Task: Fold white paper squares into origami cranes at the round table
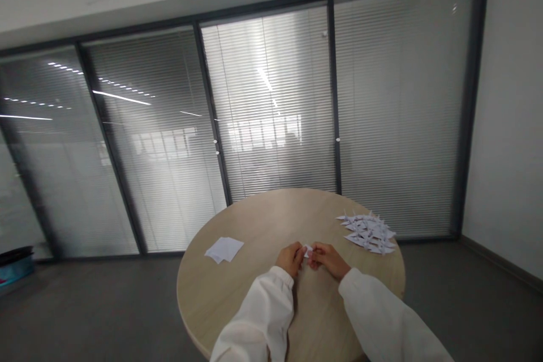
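Note:
A small piece of folded white paper [308,249] is pinched between my two hands, low over the middle of the round table. My left hand [291,258] grips its left side with thumb and fingers. From the right, my right hand [328,259] holds the other side, fingers curled. The hands cover part of the paper, so its exact folded shape is hard to make out. A few loose square sheets of white paper [224,249] lie overlapping to the left. On the right is a pile of folded white paper cranes [368,232].
The light wood round table [271,209] stands before a glass partition [271,102] with blinds. A white wall [507,124] rises on the right. A blue, dark-rimmed bin [17,266] is on the grey floor at far left.

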Demonstrator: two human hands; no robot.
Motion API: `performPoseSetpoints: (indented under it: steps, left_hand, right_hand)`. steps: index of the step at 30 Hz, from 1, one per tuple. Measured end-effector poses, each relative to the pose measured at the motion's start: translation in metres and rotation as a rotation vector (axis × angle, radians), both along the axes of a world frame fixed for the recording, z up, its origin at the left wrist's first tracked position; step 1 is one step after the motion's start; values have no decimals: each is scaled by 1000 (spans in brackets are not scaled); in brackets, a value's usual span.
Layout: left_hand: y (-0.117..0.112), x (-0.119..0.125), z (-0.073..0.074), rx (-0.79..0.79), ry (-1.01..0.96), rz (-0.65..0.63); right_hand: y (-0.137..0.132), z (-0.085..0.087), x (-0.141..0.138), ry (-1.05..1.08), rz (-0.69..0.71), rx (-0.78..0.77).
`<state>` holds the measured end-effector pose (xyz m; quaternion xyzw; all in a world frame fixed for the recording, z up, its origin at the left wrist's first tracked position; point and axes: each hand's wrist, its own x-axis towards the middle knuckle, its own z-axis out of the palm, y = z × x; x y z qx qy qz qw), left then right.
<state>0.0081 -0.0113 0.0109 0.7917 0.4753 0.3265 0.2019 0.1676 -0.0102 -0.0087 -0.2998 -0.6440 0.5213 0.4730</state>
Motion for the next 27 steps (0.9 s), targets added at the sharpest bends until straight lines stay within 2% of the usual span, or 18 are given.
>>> performPoseSetpoints:
  steps: [13, 19, 23, 27]
  left_hand:
    - [-1, 3, -4, -38, 87, -55]
    - [0, 2, -7, -231, 5, -105]
    - [4, 0, -10, -220, -12, -41]
    - [8, -1, -12, -227, -152, 0]
  right_hand:
    - [3, -1, 1, -36, -132, 74]
    - [3, -3, 1, -105, -134, 157]
    - [3, -4, 2, -161, -154, 195]
    - [3, -6, 1, -186, -159, 185]
